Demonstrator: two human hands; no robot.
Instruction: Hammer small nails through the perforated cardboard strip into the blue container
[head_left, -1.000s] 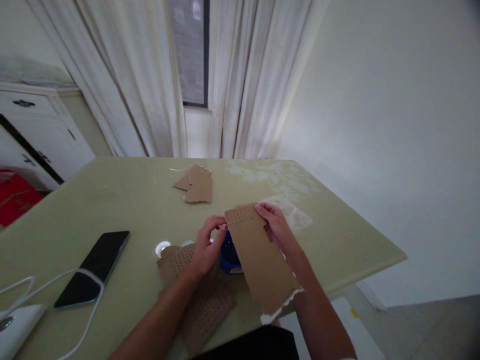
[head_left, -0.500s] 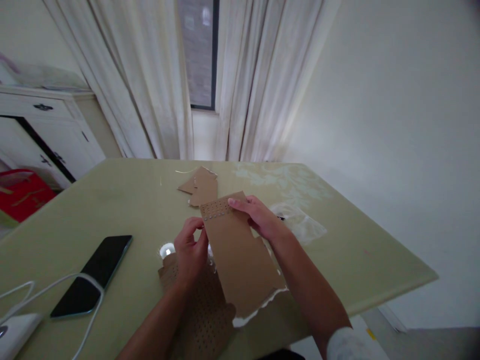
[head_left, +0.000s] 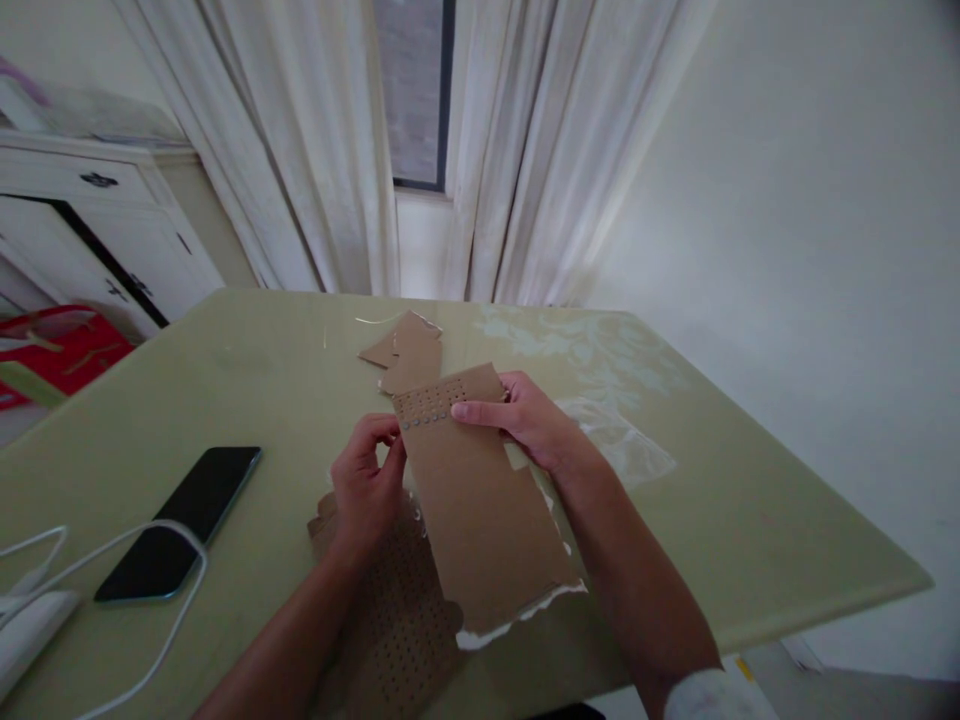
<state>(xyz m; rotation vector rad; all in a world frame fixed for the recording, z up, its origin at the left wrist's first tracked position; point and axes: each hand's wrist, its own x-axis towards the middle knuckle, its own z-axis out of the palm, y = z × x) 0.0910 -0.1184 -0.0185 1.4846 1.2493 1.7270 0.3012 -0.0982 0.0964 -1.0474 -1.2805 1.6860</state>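
Observation:
My right hand (head_left: 529, 420) grips a torn piece of brown cardboard (head_left: 480, 510) by its upper right, thumb flat on the front face. Near the top of the piece run rows of small holes, with a line of small grey studs along the lowest row. My left hand (head_left: 367, 480) is closed in a pinch at the card's upper left edge; its fingertips are partly hidden, and whatever is between them cannot be made out. Under my left hand and forearm lies a larger perforated cardboard sheet (head_left: 405, 620) on the table.
Torn cardboard scraps (head_left: 416, 355) lie beyond my hands on the pale green table (head_left: 750, 500). A clear plastic bag (head_left: 630, 445) rests to the right. On the left are a black phone (head_left: 184, 525) and a white cable (head_left: 199, 590) looping across the table.
The view has tilted down and shifted slightly. My right thumb lies straighter across the card beside the studs. The left hand stays pinched at the card's left edge.

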